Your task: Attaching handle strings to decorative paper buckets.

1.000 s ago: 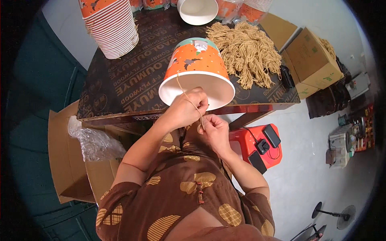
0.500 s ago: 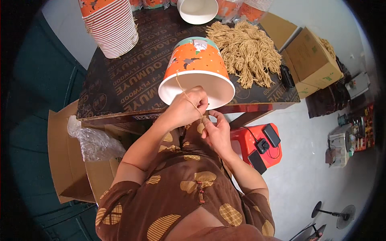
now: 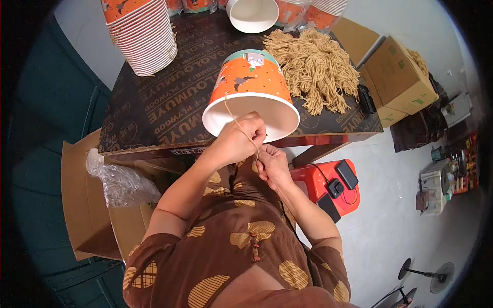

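Observation:
An orange paper bucket (image 3: 255,77) with a bat print and a green band lies tipped on the table edge, its white open mouth toward me. A tan cord (image 3: 231,112) runs from its rim down across the back of my left hand. My left hand (image 3: 241,137) is closed in front of the bucket's mouth, fingers pinched on the cord. Just below and to the right, my right hand (image 3: 271,165) is closed too, fingertips pinching the cord's lower part. The fingers partly hide the cord's end.
A heap of tan cords (image 3: 316,66) lies right of the bucket on the dark table (image 3: 154,110). Stacked buckets (image 3: 141,41) stand at the left, and a white-lined bucket (image 3: 252,15) at the back. Cardboard box (image 3: 84,205) below left; red stool (image 3: 318,190) with small devices below right.
My right hand's fingers have closed together near the left hand, where they were more spread before. The left hand and the bucket have barely moved.

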The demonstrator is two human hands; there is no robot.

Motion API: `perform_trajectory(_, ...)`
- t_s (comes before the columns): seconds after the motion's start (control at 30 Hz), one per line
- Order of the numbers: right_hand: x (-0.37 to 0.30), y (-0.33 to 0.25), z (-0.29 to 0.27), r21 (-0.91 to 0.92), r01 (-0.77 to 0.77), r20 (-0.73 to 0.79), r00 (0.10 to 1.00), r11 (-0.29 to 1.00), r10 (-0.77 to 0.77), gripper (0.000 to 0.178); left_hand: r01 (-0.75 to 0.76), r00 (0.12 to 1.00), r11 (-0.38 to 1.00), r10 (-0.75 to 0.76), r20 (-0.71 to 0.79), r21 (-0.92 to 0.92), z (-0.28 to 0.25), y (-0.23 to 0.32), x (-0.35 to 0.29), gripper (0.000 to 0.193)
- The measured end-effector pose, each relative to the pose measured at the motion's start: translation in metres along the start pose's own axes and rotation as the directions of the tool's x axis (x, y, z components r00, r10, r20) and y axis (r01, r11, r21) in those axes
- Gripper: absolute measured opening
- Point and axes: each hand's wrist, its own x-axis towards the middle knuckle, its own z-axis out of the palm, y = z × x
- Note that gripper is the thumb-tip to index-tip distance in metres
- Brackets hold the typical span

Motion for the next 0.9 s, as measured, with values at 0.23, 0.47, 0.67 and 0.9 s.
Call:
perform_trajectory(0.23, -0.008, 0.012, -0.007, -0.423, 0.411, 0.023, 0.896, 0.808, -0.443, 0.012, 0.005, 1.0, 1.0, -0.005, -0.007, -0.014, 0.0, 0.001, -0.001, 0.009)
perform_trajectory(0.47, -0.025, 0.007, -0.006, -0.595, 0.489, 0.005, 0.796, 0.638, -0.605, 0.016, 0.003, 1.0, 1.0, -0.003, -0.005, 0.002, -0.001, 0.003, 0.0, 0.009)
perform_trajectory(0.67, -0.008, 0.002, -0.012, 0.057, 0.014, -0.057, 0.998, 0.998, -0.011, 0.018, 0.011, 1.0, 1.0, -0.011, -0.001, -0.014, -0.002, 0.003, 0.0, 0.009)
perform_trajectory(0.9, -0.001, 0.011, -0.011, 0.417, -0.103, 0.145, 0.988, 0.903, 0.045, 0.013, 0.054, 0.998, 0.997, -0.053, 0.018, -0.048, -0.002, 0.003, -0.001, 0.009)
